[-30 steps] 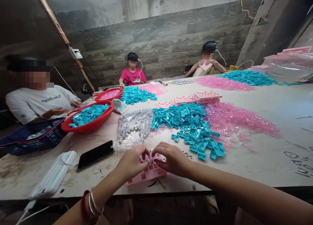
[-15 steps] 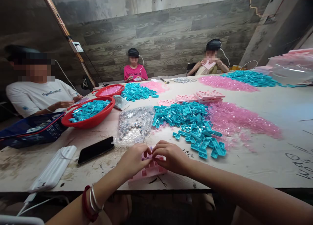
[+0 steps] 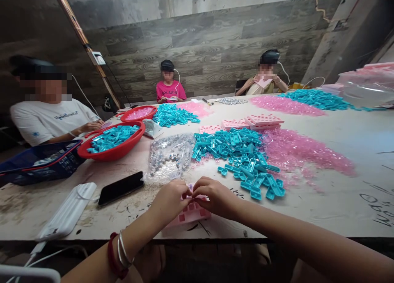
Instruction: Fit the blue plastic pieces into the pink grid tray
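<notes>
Over a pink plastic tray with square openings (image 3: 192,216) at the table's near edge, my two hands meet at the fingertips. My left hand (image 3: 172,197) is closed in a pinch at the tray's left side. From the right, my right hand (image 3: 217,197) pinches at the same spot, its fingers touching or nearly touching the left ones. Whatever lies between the fingertips is too small or hidden to make out. Just beyond are a clear bag of small beads (image 3: 169,156), a heap of turquoise plastic pieces (image 3: 235,145) and a spread of clear pink pieces (image 3: 303,151).
Left of my hands lie a black phone (image 3: 121,188) and a white power bank (image 3: 69,209) with a cable. Red basins (image 3: 135,141) and a blue basket (image 3: 46,164) stand farther left. Stacked pink trays (image 3: 264,119) lie behind the turquoise heap. Several co-workers sit around the table (image 3: 338,205).
My left hand has shifted slightly right and its fingers are closer to the right hand's. My right hand stays nearly in place. The co-worker at left has shifted their hands.
</notes>
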The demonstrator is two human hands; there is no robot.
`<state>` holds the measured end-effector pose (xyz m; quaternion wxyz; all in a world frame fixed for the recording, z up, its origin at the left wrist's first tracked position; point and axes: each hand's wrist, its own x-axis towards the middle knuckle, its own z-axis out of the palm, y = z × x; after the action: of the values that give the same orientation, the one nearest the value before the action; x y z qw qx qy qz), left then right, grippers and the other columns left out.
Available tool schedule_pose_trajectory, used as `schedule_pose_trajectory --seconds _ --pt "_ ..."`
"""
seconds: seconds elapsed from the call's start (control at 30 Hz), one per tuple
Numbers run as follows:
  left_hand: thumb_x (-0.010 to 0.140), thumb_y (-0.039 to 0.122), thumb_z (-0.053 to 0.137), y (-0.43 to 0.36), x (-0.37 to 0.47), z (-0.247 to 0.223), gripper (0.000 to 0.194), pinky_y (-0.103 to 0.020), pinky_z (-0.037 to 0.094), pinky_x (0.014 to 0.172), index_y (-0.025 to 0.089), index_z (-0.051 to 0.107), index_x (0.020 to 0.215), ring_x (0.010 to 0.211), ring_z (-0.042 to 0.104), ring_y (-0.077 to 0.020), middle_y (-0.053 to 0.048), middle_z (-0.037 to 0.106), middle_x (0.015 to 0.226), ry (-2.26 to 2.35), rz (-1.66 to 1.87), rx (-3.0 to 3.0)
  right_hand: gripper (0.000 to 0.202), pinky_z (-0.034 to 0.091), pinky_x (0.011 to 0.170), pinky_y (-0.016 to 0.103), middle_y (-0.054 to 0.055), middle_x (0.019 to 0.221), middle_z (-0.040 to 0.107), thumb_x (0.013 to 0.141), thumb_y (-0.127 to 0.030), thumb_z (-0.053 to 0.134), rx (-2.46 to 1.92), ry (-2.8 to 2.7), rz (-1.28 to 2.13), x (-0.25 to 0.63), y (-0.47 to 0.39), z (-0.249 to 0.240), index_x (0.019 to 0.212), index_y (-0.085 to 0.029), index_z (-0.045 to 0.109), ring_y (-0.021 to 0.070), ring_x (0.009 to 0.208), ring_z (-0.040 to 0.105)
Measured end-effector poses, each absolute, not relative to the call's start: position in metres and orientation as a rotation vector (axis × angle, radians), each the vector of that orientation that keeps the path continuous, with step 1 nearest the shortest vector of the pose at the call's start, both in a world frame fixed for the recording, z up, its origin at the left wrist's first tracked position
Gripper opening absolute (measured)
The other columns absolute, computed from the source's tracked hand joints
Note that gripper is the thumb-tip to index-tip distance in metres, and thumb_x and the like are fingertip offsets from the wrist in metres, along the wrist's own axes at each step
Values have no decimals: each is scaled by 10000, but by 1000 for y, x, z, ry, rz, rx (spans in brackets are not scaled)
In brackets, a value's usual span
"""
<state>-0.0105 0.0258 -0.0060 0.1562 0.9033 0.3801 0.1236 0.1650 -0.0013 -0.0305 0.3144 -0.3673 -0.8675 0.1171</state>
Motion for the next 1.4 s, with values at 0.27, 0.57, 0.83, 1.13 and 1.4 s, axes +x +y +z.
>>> schedule_pose_trajectory --seconds 0.27,0.57,0.83,1.13,1.4 --pt "771 180 551 33 -10 -9 147 -216 383 645 175 661 673 704 562 -126 2 634 726 1009 250 2544 122 440 615 218 63 739 625 757 -93 590 -970 -2322 372 162 1 -27 710 -143 691 121 679 568" --pt "772 159 509 40 -9 -13 185 -204 396 628 177 666 676 676 568 -120 -9 648 735 894 235 2547 138 348 496 173 20 645 563 717 -64 600 -1031 -2412 430 162 10 -21 608 -129 653 70 540 485" --pt "731 197 540 38 -5 -8 162 -218 365 587 152 690 687 605 546 -129 -22 654 653 1034 141 2557 117 351 513 178 26 637 563 685 -44 605 -1030 -2461 418 160 11 -20 597 -112 639 74 538 481" --pt "735 195 529 25 -8 -1 187 -249 379 617 109 685 679 582 517 -139 -47 625 620 1079 188 2620 113 368 547 198 36 636 587 680 -45 602 -1135 -2464 279 152 -1 -11 617 -108 673 83 548 490" --pt "467 512 750 29 -24 -3 817 -373 364 906 168 489 1162 1087 435 -277 -106 500 1163 873 306 2707 117 437 649 219 52 742 651 666 -55 641 -1057 -2463 231 157 4 -10 711 -142 704 121 687 574"
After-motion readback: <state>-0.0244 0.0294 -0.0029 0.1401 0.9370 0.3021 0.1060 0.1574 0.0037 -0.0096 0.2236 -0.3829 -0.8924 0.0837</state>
